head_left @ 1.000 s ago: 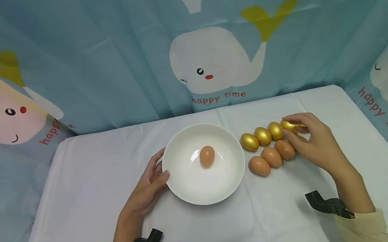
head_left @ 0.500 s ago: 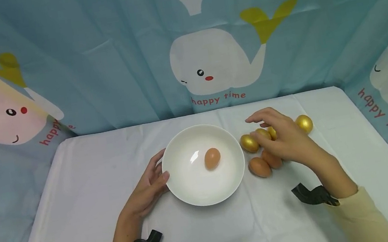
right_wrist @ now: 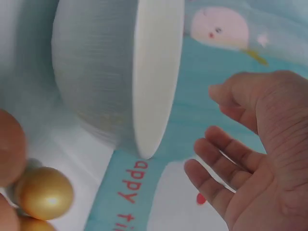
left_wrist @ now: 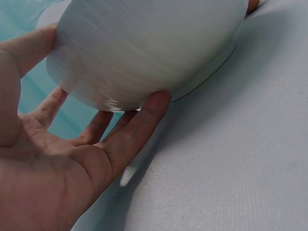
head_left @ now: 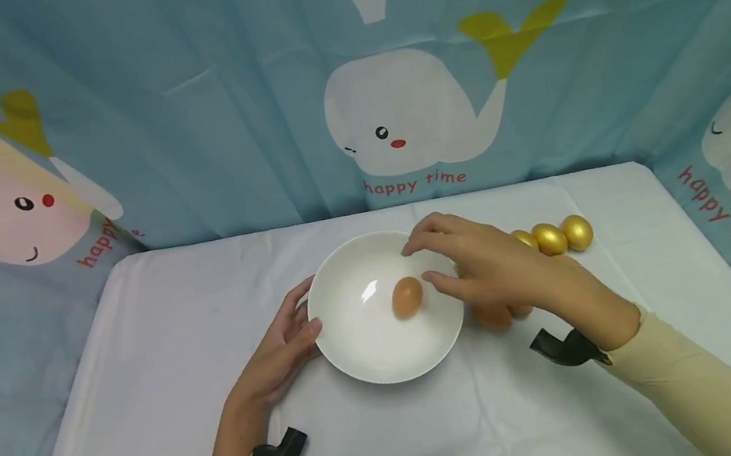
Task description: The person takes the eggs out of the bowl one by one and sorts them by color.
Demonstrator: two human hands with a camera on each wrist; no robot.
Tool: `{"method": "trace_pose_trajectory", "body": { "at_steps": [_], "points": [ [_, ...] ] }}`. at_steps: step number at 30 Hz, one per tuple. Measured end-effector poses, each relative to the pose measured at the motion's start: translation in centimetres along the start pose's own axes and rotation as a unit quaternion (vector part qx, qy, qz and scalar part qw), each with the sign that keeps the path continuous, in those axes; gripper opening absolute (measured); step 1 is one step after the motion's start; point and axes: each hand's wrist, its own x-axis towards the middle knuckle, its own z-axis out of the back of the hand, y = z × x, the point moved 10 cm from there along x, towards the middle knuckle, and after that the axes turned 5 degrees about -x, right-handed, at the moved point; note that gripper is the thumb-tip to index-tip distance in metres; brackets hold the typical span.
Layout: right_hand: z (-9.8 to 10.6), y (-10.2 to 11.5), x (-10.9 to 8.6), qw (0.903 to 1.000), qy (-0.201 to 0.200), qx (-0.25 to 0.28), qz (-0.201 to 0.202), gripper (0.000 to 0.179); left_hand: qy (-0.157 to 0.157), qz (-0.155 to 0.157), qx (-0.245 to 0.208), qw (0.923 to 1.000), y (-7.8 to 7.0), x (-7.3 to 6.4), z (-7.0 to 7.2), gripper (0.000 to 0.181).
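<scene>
My left hand [head_left: 278, 355] grips the left side of a white bowl [head_left: 364, 358], thumb at the rim. Several of its fingers [left_wrist: 139, 127] press against the bowl's outer wall in the left wrist view. One brown egg [head_left: 407, 297] lies inside, right of the bowl's middle. Over the bowl's right rim hovers my right hand [head_left: 491, 260], fingers spread and bent with nothing between them. The right wrist view has this hand [right_wrist: 264, 163] beside the bowl's rim [right_wrist: 159, 86], apart from it.
To the right of the bowl, gold eggs [head_left: 549, 238] stand in a row, partly hidden by the right hand. Brown eggs [head_left: 494, 317] lie in front of them under the wrist. A white cloth [head_left: 398, 444] covers the table, and a blue whale-print curtain [head_left: 236, 121] hangs behind.
My right hand has moved left from the far-right gold egg to above the bowl's right rim. The brown egg in the bowl has shifted slightly right. My left hand keeps its place.
</scene>
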Motion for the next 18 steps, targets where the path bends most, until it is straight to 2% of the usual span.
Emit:
{"method": "trace_pose_trajectory", "body": {
  "at_steps": [5,10,14,18],
  "points": [
    [-0.3,1.9,1.4,0.9974,0.025,-0.044,0.051,0.030,-0.001,0.002,0.000,1.0000,-0.1,0.3,-0.2,0.068],
    [-1.1,3.2,2.6,0.9931,0.058,-0.061,0.081,0.026,0.001,0.005,-0.002,1.0000,-0.3,0.4,-0.4,0.068],
    [-2.8,3.7,3.6,0.9873,0.097,-0.080,0.097,0.026,0.000,0.005,0.000,1.0000,-0.3,0.4,-0.3,0.068],
    [-5.4,3.6,4.4,0.9776,0.154,-0.106,0.098,0.030,-0.003,0.005,0.004,1.0000,-0.1,0.3,-0.2,0.069]
  ]
}}
